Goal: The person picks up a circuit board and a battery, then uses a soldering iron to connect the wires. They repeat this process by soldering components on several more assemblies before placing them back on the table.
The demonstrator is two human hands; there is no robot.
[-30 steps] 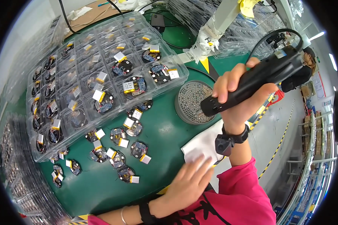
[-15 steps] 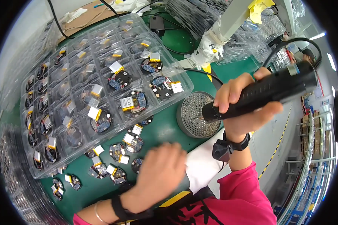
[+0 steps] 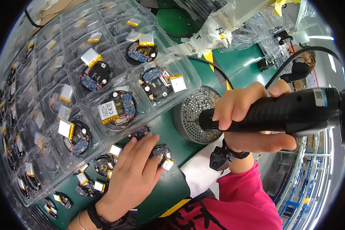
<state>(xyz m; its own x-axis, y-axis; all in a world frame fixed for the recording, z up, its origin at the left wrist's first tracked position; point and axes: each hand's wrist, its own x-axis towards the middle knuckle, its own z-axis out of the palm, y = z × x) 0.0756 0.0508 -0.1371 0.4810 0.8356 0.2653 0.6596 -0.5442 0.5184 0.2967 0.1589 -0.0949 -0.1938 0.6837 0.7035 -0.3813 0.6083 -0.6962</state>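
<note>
1. Head view, looking down: clenching black power screwdriver (image 3: 280, 115) in right grip (image 3: 246, 141), fingers wrapped over barrel, thumb underneath.
2. Pointing screwdriver left, nose over perforated round dish (image 3: 188, 105); cannot tell about bit contact. In dish: tiny metal pieces, too small to identify.
3. Reaching left grip (image 3: 136, 178) palm-down over green surface (image 3: 163, 191), released, fingers loosely spread.
4. Just beyond left fingertips: dark round board (image 3: 139, 132), by tray edge. Just beside thumb side: round board with silver battery (image 3: 163, 155). Cannot tell about touch on either.
5. Left of left grip: cluster of loose boards (image 3: 103, 165) with batteries, lying on surface, partly hidden by hand.
6. Filling upper left: clear plastic tray (image 3: 188, 73), with round boards and batteries in compartments, some reading blurry through plastic.
7. Below dish: white cloth (image 3: 199, 168), partly behind right wrist.
8. Worn: black band (image 3: 92, 216) on left wrist, black device (image 3: 220, 158) on right, pink sleeve (image 3: 245, 184).
9. Behind: white-wrapped post (image 3: 214, 34); at far right, person in dark clothing (image 3: 301, 71) and shelving (image 3: 314, 191).
</note>
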